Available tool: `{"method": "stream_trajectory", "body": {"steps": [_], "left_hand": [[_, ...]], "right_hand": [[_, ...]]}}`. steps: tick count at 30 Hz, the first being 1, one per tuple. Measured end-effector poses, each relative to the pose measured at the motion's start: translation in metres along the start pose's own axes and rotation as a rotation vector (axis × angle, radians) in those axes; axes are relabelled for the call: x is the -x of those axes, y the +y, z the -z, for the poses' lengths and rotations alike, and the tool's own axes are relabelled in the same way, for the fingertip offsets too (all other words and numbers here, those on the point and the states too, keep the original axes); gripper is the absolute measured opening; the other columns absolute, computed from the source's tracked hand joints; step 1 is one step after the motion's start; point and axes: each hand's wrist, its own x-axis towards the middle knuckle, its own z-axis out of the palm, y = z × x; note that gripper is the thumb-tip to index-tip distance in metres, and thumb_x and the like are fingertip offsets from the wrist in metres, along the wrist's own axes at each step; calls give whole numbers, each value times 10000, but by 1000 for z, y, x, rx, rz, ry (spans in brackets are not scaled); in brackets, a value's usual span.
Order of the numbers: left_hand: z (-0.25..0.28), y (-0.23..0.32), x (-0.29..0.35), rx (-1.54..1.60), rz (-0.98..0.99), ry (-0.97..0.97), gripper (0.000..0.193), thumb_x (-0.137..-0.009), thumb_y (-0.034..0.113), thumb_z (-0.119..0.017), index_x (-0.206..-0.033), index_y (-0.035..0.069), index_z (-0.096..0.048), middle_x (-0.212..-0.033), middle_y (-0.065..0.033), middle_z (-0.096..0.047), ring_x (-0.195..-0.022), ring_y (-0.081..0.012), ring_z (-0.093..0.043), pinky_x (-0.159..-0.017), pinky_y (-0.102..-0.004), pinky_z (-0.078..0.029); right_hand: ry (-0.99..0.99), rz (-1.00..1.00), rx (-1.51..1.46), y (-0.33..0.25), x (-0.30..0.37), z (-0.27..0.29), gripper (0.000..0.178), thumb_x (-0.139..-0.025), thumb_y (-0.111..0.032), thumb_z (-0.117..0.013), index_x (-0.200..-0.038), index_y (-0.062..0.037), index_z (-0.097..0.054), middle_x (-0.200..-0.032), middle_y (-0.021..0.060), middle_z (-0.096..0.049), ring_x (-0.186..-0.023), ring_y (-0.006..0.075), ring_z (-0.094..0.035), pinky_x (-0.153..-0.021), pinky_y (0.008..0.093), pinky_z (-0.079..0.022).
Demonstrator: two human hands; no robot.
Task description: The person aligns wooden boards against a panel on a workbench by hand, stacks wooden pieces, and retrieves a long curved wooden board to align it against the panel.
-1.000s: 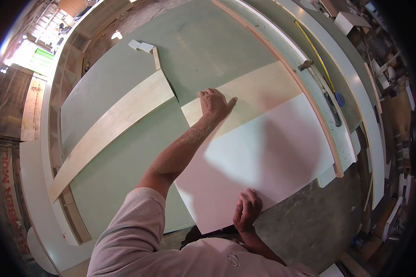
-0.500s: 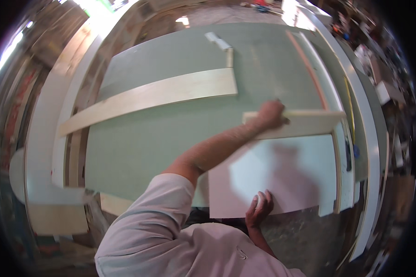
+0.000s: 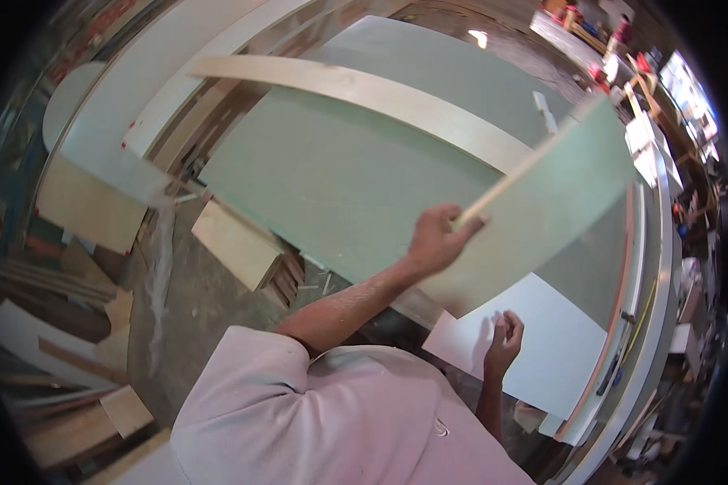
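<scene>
My left hand [image 3: 438,241] is closed on the long edge of a flat board [image 3: 554,202] with a pale green-looking face. The board is raised and slanted, its far end pointing up to the right and slightly blurred. Below it, a white panel [image 3: 546,339] lies on the large green sheet [image 3: 340,182], partly covered by the raised board. Over the white panel's near part is my right hand [image 3: 503,343], fingers bent but apart, with nothing visible in them. Whether it touches the panel I cannot tell.
A long pale wooden strip [image 3: 388,101] crosses the green sheet. Beyond it lies a small white piece [image 3: 544,111]. A hammer-like tool [image 3: 615,364] and a yellow strip [image 3: 641,319] lie along the right side. Stacked boards [image 3: 239,246] stand at the left near edge, with offcuts [image 3: 81,356] farther left.
My left hand has lifted the board off the white panel's far edge and swung it up at a slant. My right hand has come off the panel's near edge. The whole view has turned.
</scene>
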Motion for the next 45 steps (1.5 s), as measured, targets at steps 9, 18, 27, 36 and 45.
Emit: {"method": "stream_trajectory", "body": {"steps": [9, 18, 27, 36, 45], "left_hand": [[285, -213, 107, -85, 477, 914, 727, -1005, 574, -585, -652, -60, -533, -566, -144, -449, -573, -209, -422, -598, -444, -414], [409, -383, 188, -168, 974, 1330, 913, -936, 736, -524, -849, -155, -703, -843, -320, -710, -812, -439, -710, -741, -517, -547], [430, -492, 161, 114, 1369, 1170, 1012, -898, 796, -508, -961, -197, -691, -984, -312, -731, -904, -459, -733, -767, -508, -615], [408, -567, 155, -34, 1413, 897, 987, -981, 752, -312, -1189, -155, -640, -1112, -346, -689, -1067, -475, -676, -932, -546, -557], [405, -550, 157, -602, 1267, 485, 940, -1009, 714, -280, -1093, -138, -667, -1124, -381, -662, -1079, -478, -671, -929, -567, -545]], "right_hand": [[-300, 56, -23, -105, 3, -161, 332, -963, -195, -680, -1226, 5, -641, -1102, 109, -714, -852, 153, -665, -750, 313, -534], [-728, -63, 163, -126, 33, -219, 272, -982, -203, -674, -1136, 22, -679, -992, 87, -711, -830, 158, -702, -740, 296, -547], [-650, -244, 411, -126, 52, -201, 271, -977, -255, -680, -1062, 1, -704, -911, 88, -724, -795, 144, -696, -723, 313, -547], [-572, -292, 559, -137, 58, -174, 290, -971, -292, -687, -1057, -16, -713, -851, 70, -715, -750, 141, -652, -709, 318, -527], [-541, -300, 369, -135, 18, -191, 300, -955, -307, -656, -1061, -39, -737, -981, 123, -754, -890, 233, -709, -827, 358, -543]]}}
